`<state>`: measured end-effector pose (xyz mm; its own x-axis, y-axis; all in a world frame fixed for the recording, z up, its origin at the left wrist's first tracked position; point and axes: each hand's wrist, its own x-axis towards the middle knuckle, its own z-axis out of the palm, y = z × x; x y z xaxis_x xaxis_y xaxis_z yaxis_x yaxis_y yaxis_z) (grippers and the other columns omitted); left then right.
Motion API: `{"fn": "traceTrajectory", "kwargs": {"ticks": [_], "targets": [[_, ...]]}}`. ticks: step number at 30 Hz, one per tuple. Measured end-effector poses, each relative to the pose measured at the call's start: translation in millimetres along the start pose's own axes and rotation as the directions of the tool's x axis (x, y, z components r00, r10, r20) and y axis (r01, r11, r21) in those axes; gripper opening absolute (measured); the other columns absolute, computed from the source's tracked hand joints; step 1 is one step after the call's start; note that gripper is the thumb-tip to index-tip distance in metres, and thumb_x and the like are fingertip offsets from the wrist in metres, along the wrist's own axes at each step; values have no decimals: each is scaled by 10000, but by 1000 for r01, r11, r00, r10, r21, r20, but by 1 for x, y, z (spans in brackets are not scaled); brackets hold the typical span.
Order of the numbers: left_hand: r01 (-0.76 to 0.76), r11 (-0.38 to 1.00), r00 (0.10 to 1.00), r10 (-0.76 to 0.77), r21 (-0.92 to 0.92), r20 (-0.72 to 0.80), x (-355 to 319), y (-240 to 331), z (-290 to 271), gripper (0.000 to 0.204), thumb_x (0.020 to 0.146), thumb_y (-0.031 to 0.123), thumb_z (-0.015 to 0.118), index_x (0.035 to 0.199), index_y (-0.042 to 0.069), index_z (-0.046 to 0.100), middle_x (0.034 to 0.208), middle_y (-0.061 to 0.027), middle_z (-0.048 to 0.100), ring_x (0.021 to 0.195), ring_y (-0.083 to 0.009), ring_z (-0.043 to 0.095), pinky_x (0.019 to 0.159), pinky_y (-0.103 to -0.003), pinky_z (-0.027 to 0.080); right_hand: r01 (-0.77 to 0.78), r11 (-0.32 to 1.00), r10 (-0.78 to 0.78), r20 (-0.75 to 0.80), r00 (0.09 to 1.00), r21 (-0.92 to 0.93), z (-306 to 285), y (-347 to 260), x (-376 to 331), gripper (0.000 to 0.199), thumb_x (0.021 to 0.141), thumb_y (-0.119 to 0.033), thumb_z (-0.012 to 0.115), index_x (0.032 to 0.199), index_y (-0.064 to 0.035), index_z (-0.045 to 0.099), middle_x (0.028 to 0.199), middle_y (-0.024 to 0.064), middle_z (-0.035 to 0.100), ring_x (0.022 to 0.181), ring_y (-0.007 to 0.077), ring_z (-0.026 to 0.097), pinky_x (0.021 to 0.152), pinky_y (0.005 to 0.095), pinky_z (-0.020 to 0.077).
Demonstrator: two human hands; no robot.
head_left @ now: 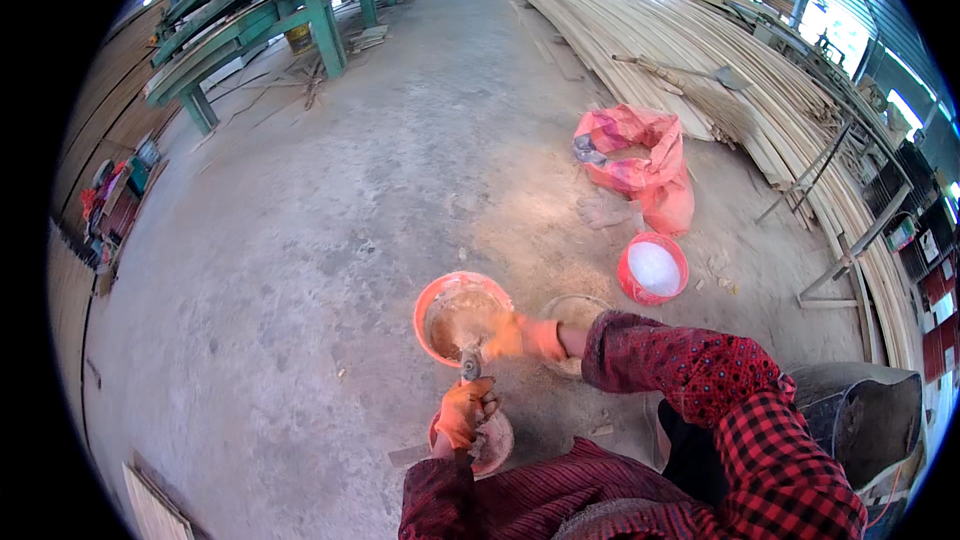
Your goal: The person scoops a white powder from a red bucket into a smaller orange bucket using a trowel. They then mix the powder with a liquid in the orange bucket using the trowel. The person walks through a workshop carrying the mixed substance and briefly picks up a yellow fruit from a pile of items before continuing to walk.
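So the left hand (pixel 464 415), in an orange glove, is clamped around a grey tool (pixel 470 367) with a rounded end, poking up at the near rim of an orange bucket (pixel 424 302). Right hand (pixel 512 337), also orange-gloved, is a blur just beside it over that bucket's right side; can't tell if it's gripping anything. Tan crumbly stuff in there. Another bucket (pixel 508 445) sits partly under the left hand. Up right there's a red bucket (pixel 627 285) of white stuff and a crumpled pink sack (pixel 668 205) with purplish patches, maybe print, unreadable. White panels (pixel 944 310) on the far right are too small to read.
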<state>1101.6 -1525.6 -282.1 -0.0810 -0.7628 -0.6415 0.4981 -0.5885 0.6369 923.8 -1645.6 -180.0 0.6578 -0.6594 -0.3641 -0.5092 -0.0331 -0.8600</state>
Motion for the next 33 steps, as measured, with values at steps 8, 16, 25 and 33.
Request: {"fn": "traceTrajectory", "kwargs": {"ticks": [8, 16, 25, 33], "targets": [[46, 999, 993, -47, 17, 104, -2, 6, 9, 161, 840, 127, 697, 888, 87, 549, 715, 26, 508, 568, -101, 504, 548, -242, 468, 171, 427, -358, 8, 934, -888, 17, 86, 30, 802, 800, -249, 669, 1510, -113, 321, 1525, 146, 394, 1421, 314, 354, 1151, 427, 303], [-34, 994, 999, 31, -106, -28, 4, 3, 1, 142, 921, 159, 588, 798, 102, 543, 646, 35, 459, 548, -103, 478, 508, -245, 400, 86, 942, -135, 132, 982, 325, 37, 66, -19, 657, 884, -258, 623, 1471, -71, 393, 1477, 156, 443, 1375, 287, 427, 1132, 445, 349], [-119, 977, 988, 133, 178, -73, 40, -35, -19, 137, 854, 127, 640, 761, 92, 546, 681, -19, 535, 544, -152, 503, 471, -312, 397, -67, 940, 112, -119, 986, 336, 40, 23, 0, 613, 916, -411, 590, 1436, -113, 463, 1335, 172, 579, 1264, 306, 536, 1044, 399, 431], [-193, 956, 981, 195, 218, 16, 21, -25, 20, 136, 853, 105, 609, 727, 55, 596, 640, -7, 554, 555, -131, 524, 487, -304, 400, -240, 759, 184, -155, 971, -605, 40, 33, 6, 480, 825, -354, 613, 1245, -122, 628, 1167, 199, 679, 1060, 410, 649, 887, 449, 516]]}}
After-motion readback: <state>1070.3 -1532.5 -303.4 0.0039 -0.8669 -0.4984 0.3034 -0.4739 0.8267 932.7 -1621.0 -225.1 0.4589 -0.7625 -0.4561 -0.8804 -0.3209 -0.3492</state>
